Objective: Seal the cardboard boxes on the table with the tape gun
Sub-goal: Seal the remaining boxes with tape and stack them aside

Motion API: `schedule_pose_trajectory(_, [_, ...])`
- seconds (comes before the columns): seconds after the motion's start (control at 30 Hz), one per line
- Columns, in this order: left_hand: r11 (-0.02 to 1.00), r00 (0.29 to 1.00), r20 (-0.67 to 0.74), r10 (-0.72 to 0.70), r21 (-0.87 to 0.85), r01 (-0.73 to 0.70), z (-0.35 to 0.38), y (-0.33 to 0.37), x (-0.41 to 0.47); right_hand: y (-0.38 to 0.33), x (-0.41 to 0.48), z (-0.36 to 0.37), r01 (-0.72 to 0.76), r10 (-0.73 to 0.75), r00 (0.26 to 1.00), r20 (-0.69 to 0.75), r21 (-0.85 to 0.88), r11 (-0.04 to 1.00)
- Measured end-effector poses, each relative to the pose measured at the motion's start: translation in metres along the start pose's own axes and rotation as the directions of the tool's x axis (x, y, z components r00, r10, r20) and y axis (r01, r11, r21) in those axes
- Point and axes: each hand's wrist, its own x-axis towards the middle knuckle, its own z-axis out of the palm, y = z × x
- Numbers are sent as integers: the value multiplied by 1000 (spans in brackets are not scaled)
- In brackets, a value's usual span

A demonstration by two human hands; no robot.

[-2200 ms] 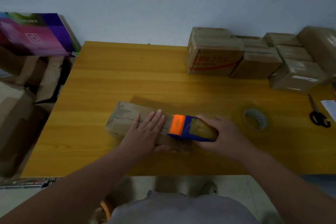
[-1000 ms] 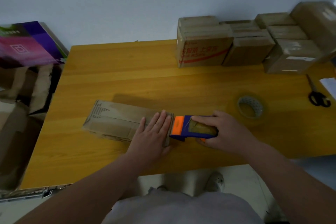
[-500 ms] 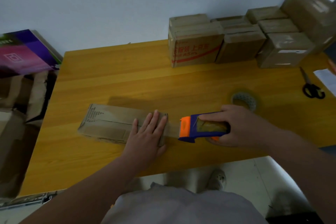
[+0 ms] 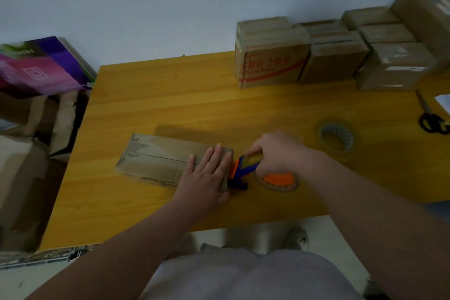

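A long flat cardboard box [image 4: 158, 158] lies near the front of the yellow wooden table [image 4: 170, 100]. My left hand [image 4: 207, 175] presses flat on the box's right end, fingers straight. Right beside that end, my right hand [image 4: 277, 151] grips the blue and orange tape gun [image 4: 246, 169], tipped nose-down against the box's right face. The gun's orange roll side [image 4: 277, 179] shows under my wrist.
Several sealed cardboard boxes [image 4: 270, 56] are stacked at the back right. A loose tape roll [image 4: 337, 137] and black scissors [image 4: 431, 117] lie to the right. Off the table's left edge stand a purple carton [image 4: 41, 66] and flattened cardboard [image 4: 26, 153].
The tape gun ran rightward along the box top and off its right end, was pulled away, then came back and tipped down against that end. My left hand stayed pressing the box.
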Motion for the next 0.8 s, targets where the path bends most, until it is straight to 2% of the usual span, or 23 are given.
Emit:
schedule_pose_trajectory(0.13, [999, 998, 24, 50, -11, -50, -2, -5, -2, 11, -2, 18, -81, 80, 997, 17, 91, 993])
schedule_pose_trajectory(0.23, [988, 989, 19, 145, -48, -144, -5, -19, -7, 26, -15, 19, -167, 187, 980, -63, 235, 958])
schedule_pose_trajectory(0.33, [980, 980, 42, 193, -60, -190, -11, -37, -13, 38, -25, 19, -182, 269, 952, -149, 434, 882])
schedule_pose_trajectory(0.4, [992, 994, 2, 114, -57, -113, -9, -37, -13, 39, -27, 21, -161, 296, 935, -194, 513, 843])
schedule_pose_trajectory(0.5, [992, 992, -64, -112, -72, 107, -5, -25, -2, 32, -26, 28, -125, 326, 912, -248, 590, 798])
schedule_pose_trajectory(0.57, [983, 981, -71, -179, -65, 174, -2, -18, 7, 29, -25, 34, -88, 356, 896, -264, 682, 726])
schedule_pose_trajectory(0.67, [985, 984, -55, -172, -26, 170, 1, -17, 9, 28, -24, 35, -27, 379, 882, -281, 772, 635])
schedule_pose_trajectory(0.8, [997, 994, -67, -81, -1, 81, -2, -28, 7, 23, -23, 27, 55, 387, 866, -315, 831, 553])
